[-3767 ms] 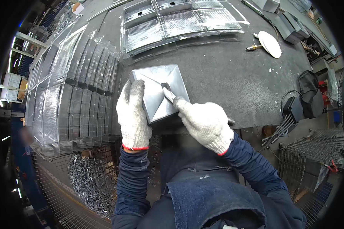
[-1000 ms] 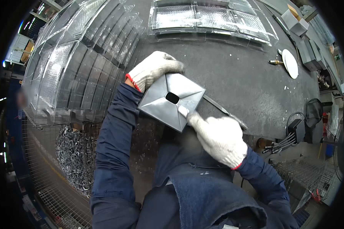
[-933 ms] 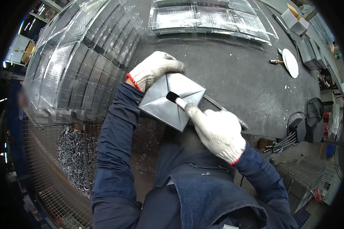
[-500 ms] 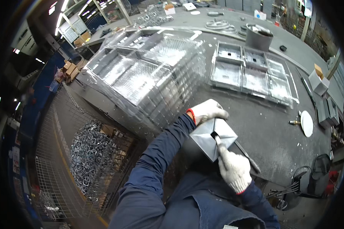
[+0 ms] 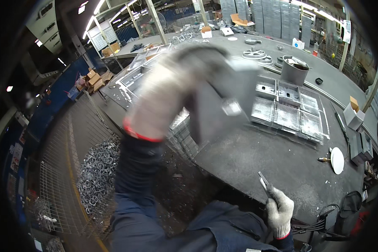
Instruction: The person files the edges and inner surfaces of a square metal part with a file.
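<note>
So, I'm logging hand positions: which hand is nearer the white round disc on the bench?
Right. The right hand is low, left of the disc; the left hand is raised far left, holding a sheet-metal part.

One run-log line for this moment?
left hand: lifts grey metal piece, blurred | right hand: grips thin tool | workbench

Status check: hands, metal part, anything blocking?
Left hand lifts grey sheet-metal part, blurred. Right hand grips thin metal tool. Nothing blocking.
</note>
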`<state>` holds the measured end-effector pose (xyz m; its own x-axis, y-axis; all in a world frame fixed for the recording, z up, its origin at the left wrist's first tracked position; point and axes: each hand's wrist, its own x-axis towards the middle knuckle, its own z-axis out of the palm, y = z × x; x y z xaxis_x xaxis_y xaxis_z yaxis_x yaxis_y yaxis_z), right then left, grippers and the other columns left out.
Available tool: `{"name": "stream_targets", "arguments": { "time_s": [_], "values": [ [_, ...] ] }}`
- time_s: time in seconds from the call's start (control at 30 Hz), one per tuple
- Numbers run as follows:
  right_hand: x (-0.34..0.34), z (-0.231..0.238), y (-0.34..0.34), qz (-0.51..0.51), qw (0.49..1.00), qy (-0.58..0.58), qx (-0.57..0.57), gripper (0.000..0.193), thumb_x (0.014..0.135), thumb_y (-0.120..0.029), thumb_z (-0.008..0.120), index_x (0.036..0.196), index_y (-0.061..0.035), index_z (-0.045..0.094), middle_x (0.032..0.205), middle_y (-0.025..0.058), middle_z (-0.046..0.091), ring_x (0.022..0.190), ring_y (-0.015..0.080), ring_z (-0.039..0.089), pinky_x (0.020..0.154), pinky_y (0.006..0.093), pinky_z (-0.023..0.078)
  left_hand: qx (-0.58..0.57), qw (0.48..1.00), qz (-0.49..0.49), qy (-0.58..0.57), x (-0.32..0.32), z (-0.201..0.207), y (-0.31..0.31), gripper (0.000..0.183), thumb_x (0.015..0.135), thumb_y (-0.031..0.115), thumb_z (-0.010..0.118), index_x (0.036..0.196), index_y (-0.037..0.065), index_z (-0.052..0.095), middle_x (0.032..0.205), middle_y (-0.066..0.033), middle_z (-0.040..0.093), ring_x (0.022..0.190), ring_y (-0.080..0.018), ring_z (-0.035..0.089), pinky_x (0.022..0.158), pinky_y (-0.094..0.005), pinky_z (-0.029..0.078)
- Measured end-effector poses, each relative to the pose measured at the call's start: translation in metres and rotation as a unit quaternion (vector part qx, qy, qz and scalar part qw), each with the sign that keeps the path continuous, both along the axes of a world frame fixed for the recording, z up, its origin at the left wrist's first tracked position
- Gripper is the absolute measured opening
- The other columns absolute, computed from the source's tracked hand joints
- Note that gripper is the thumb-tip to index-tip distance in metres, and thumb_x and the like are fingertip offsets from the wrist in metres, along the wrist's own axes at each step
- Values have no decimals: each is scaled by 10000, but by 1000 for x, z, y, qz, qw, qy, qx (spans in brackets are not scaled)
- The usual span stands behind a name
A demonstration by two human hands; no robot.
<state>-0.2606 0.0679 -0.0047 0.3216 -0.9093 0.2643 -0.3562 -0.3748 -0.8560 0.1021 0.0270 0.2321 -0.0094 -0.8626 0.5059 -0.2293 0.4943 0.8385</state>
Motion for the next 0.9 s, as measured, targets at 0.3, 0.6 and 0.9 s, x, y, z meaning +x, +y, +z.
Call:
{"name": "stream_targets", "arguments": {
  "time_s": [0.3,0.6,0.9],
  "values": [
    [-7,-18,-9,-10,998,-67,-17,389,939,45,619,1299,96,757,797,103,726,608,140,671,591,317,546,-34,900,359,-245,123,78,-24,451,1010,331,832,1320,5,797,1227,-154,818,1067,-194,780,998,-333,605],
    [-27,-43,-14,-27,997,-42,-63,354,951,36,627,1271,112,755,792,110,727,609,138,681,586,316,552,152,679,390,-603,167,-20,-106,541,920,491,727,1146,18,861,1185,-253,819,1159,-425,768,1047,-490,587],
    [-28,-25,-15,-69,996,-41,-32,348,916,26,699,1252,69,776,1062,259,816,922,366,833,839,401,645,158,682,315,-641,224,-43,-132,513,1007,411,610,1279,19,796,1340,-289,756,1278,-470,706,1101,-513,556]
  ]
}}
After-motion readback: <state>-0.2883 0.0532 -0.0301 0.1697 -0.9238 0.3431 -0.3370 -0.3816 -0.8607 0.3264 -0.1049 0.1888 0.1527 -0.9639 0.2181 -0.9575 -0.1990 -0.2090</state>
